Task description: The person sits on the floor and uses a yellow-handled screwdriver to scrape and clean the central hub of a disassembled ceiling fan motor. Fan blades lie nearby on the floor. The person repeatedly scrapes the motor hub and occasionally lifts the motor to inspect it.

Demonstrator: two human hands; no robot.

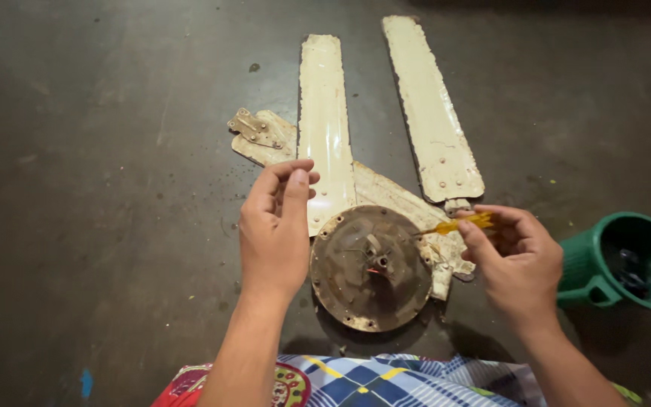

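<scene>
Lying on the dark floor (pixel 77 151), a round rusty motor housing (pixel 371 267) was seen just in front of the person's lap, between the two hands. A screwdriver (pixel 465 222) with a yellow handle was held in the right hand (pixel 518 260), the grip closed around the handle and the tip pointed left toward the housing's right rim. The left hand (pixel 274 226) was raised over the housing's left edge, fingers half curled with thumb and forefinger close together; whether anything small was pinched there could not be told.

Three cream blades were laid on the floor. Two, a left blade (pixel 324 120) and a right blade (pixel 431 105), were stretched away to the far side, and neither was seen to be fastened to the housing. A third blade (pixel 393 196) was lying crosswise beneath them, its bracket (pixel 254 128) showing at far left; its right end was hidden partly under the housing, so its fastening could not be judged.

A green cup (pixel 627 260) holding dark small parts was set at near right. The dismantling was judged well along, with the housing itself not yet opened.
</scene>
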